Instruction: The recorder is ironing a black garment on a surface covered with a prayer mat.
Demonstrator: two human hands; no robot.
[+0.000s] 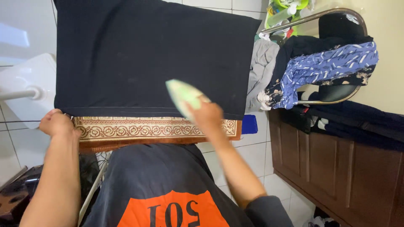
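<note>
A black garment (pixel 147 54) lies flat across an ironing surface covered by a patterned brown and cream cloth (pixel 143 128). My right hand (pixel 206 114) grips a pale green iron (pixel 183 96) that rests on the garment near its lower edge, tip pointing up and left. My left hand (pixel 57 123) is closed on the garment's lower left corner, pinching its hem at the edge of the patterned cloth.
A chair (pixel 336 54) heaped with clothes, including a blue patterned piece and a grey one, stands to the right. A brown wooden cabinet (pixel 336 168) is below it. White floor tiles surround the board; a white object (pixel 29 90) sits at left.
</note>
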